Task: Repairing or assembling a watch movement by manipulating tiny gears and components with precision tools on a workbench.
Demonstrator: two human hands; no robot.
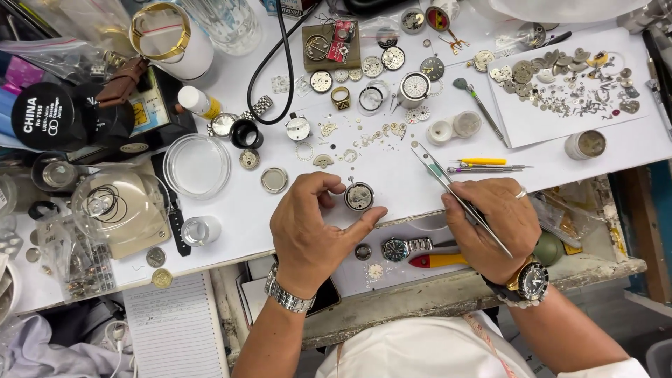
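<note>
Left hand [308, 231] curls around the watch movement [359, 197] on the white bench [392, 175], thumb and forefinger touching its sides. Right hand [490, 227] pinches tweezers [448, 183], tips pointing far-left. Loose watch parts [560, 84] lie far right.

Tiny watch parts [568, 87] on the paper sheet [518, 126], upper right, too small to identify; tweezers [448, 183] partly hidden in right hand [493, 224].

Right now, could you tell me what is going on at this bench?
A person is working on a small round watch movement, steadied between thumb and fingers of the left hand. The right hand holds tweezers, tips pointing away from it. Loose watch parts cover a white sheet behind.
</note>
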